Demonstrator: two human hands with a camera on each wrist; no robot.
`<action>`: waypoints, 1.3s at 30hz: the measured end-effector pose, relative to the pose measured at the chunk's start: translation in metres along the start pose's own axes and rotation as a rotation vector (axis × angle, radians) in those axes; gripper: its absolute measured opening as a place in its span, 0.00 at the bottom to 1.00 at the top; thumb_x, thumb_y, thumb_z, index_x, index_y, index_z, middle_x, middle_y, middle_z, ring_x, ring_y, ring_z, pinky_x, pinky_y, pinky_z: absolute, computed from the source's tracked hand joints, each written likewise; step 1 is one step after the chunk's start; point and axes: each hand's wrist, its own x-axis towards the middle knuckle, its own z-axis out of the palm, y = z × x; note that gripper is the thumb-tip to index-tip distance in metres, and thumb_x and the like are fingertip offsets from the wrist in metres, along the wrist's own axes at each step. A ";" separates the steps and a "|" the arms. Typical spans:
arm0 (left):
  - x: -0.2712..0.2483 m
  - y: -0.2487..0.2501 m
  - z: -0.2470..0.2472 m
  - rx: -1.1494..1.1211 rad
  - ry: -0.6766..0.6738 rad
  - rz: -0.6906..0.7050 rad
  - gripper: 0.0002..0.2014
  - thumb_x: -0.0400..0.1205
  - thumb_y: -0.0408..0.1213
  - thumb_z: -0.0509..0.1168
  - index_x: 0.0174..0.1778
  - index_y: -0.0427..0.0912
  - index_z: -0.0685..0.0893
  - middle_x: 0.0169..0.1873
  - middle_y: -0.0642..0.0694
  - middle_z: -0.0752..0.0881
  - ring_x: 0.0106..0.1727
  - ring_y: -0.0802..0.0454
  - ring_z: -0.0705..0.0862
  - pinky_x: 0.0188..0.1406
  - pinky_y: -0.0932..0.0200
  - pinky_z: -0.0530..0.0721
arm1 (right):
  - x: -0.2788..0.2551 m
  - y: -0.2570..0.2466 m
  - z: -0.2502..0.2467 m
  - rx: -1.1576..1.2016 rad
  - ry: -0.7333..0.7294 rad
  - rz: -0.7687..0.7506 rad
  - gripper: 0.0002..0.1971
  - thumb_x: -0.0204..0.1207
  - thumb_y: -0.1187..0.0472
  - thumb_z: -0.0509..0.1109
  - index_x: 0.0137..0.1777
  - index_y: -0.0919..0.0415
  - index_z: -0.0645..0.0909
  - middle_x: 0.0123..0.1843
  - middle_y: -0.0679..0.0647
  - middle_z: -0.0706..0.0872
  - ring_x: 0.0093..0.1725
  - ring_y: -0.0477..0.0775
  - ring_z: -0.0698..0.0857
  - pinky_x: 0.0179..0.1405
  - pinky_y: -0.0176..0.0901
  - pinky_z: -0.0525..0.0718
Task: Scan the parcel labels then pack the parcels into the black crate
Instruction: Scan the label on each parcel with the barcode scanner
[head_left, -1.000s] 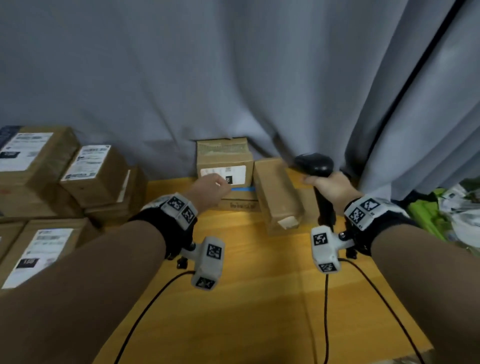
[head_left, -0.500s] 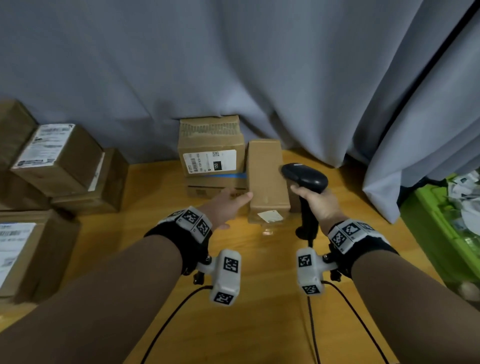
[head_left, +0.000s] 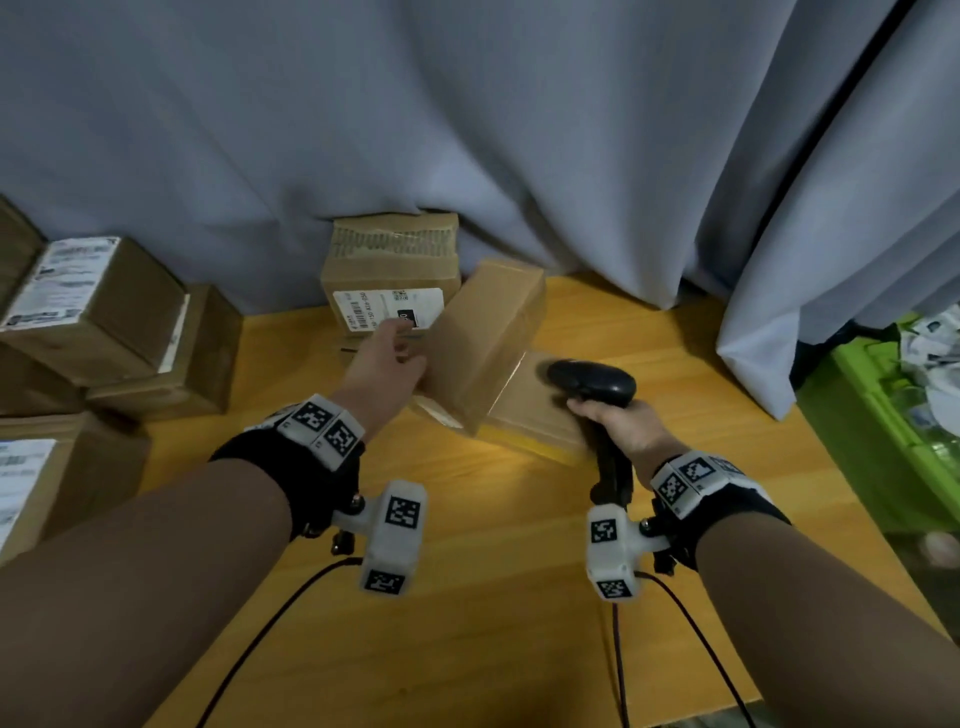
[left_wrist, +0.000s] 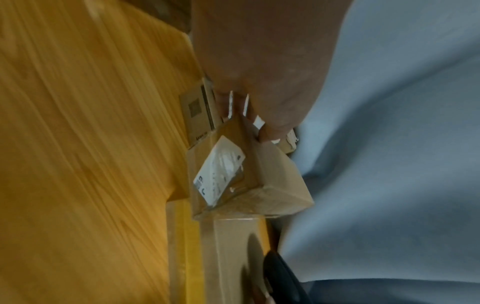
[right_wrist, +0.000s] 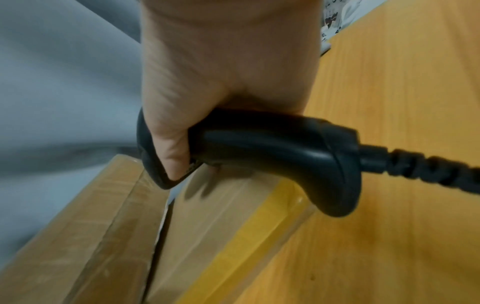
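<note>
Left hand (head_left: 387, 358), fingers curled, grips tilted parcel (head_left: 480, 343) at frame centre; right hand (head_left: 626, 426) fingers wrapped round scanner (head_left: 592, 384).

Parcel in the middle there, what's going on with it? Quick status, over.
Left hand grips tilted parcel, label on its underside. Right hand holds scanner beside it. Black crate not in view.
</note>
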 end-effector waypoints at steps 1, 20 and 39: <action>0.001 -0.006 -0.006 0.065 -0.003 0.034 0.22 0.82 0.40 0.65 0.73 0.46 0.73 0.67 0.44 0.78 0.65 0.47 0.78 0.64 0.52 0.78 | -0.003 0.003 0.001 -0.018 -0.017 0.004 0.14 0.72 0.54 0.78 0.48 0.65 0.84 0.40 0.58 0.86 0.39 0.59 0.84 0.40 0.47 0.81; -0.055 -0.001 -0.054 -0.359 0.027 -0.069 0.16 0.79 0.46 0.70 0.59 0.46 0.77 0.47 0.48 0.83 0.47 0.52 0.83 0.48 0.56 0.83 | -0.067 -0.033 0.050 0.225 -0.093 -0.343 0.06 0.72 0.61 0.78 0.45 0.61 0.85 0.36 0.55 0.85 0.35 0.52 0.84 0.38 0.44 0.85; -0.070 0.020 -0.117 -0.728 0.021 0.024 0.25 0.86 0.58 0.52 0.67 0.44 0.79 0.50 0.47 0.90 0.50 0.53 0.89 0.41 0.62 0.86 | -0.094 -0.113 0.078 0.332 -0.087 -0.383 0.15 0.72 0.60 0.78 0.58 0.59 0.83 0.50 0.57 0.89 0.52 0.59 0.87 0.53 0.54 0.86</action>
